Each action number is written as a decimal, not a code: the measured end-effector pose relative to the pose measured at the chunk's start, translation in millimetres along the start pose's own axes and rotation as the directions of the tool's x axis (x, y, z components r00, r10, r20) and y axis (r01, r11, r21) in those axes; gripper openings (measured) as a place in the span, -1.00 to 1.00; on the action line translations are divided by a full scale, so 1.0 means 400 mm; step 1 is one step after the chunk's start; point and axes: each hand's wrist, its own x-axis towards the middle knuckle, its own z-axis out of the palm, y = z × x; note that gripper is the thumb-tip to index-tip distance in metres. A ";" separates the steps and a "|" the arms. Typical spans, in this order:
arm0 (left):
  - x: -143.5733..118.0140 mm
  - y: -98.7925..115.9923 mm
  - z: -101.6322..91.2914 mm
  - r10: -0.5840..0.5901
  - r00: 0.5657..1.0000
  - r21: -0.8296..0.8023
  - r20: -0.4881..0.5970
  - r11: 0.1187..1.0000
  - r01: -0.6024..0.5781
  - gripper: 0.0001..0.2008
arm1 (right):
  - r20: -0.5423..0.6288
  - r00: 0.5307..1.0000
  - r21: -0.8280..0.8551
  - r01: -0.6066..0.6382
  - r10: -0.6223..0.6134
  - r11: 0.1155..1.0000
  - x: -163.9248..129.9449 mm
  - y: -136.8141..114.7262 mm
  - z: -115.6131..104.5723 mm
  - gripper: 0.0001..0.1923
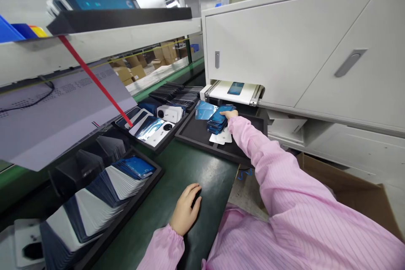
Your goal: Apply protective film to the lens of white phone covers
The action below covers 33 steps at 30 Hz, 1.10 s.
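My right hand (pixel 230 114) reaches over a black tray (pixel 191 130) and grips the right side of a stack of blue phone-sized panels (pixel 218 119). One finger lies across the top; the other fingers are mostly hidden. Lighter blue panels (pixel 205 110) lie left of the stack, and white panels (pixel 221 136) lie in front of it. My left hand (pixel 186 209) rests on the green tabletop (pixel 171 164), fingers loosely extended, holding nothing.
Ahead, a blue panel (pixel 236 88) lies on a white conveyor (pixel 218 91) that runs under a large white cabinet (pixel 259 46). To the left stand trays of fanned blue and white panels (pixel 95 202). A shelf (pixel 126 31) overhangs them. A cardboard box (pixel 351 190) sits lower right.
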 end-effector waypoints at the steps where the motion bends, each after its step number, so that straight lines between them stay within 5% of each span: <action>1: -0.001 -0.001 0.001 0.001 1.000 -0.007 -0.002 1.000 -0.001 -0.72 | 0.006 1.000 0.000 0.010 -0.010 1.000 -0.010 -0.001 0.001 -0.65; 5: -0.003 -0.005 0.005 0.001 1.000 -0.026 -0.004 1.000 -0.002 -0.71 | 0.055 0.990 -0.005 0.133 -0.132 0.991 -0.073 0.004 0.006 -0.66; 9: -0.003 -0.007 0.005 -0.004 1.000 -0.040 0.011 0.999 0.005 -0.71 | 0.115 0.945 -0.011 0.309 -0.306 0.951 -0.152 0.025 0.020 -0.46; 14: 0.000 -0.006 0.006 -0.035 0.999 -0.080 0.010 0.996 0.035 -0.71 | 0.169 0.918 -0.057 0.374 -0.360 0.926 -0.206 0.041 0.066 -0.56; 23: 0.004 -0.001 0.001 -0.119 0.990 -0.240 -0.075 0.966 0.098 -0.74 | 0.109 0.944 0.091 0.302 -0.311 0.949 -0.246 -0.045 0.058 -0.67; 27: 0.015 -0.009 -0.021 -0.217 0.957 -0.315 -0.194 0.937 0.149 -0.47 | 0.215 0.960 0.247 0.127 -0.182 0.961 -0.314 -0.098 0.037 -0.76; 30: 0.036 0.004 -0.059 -0.197 0.921 -0.279 -0.336 0.955 0.102 0.00 | 0.466 0.885 0.238 -0.132 0.006 0.962 -0.445 -0.063 0.038 -0.83; 33: 0.043 0.024 -0.098 -0.036 0.919 -0.173 -0.392 0.984 -0.035 0.31 | 0.706 0.673 0.078 -0.382 0.219 0.921 -0.627 0.028 0.041 -0.86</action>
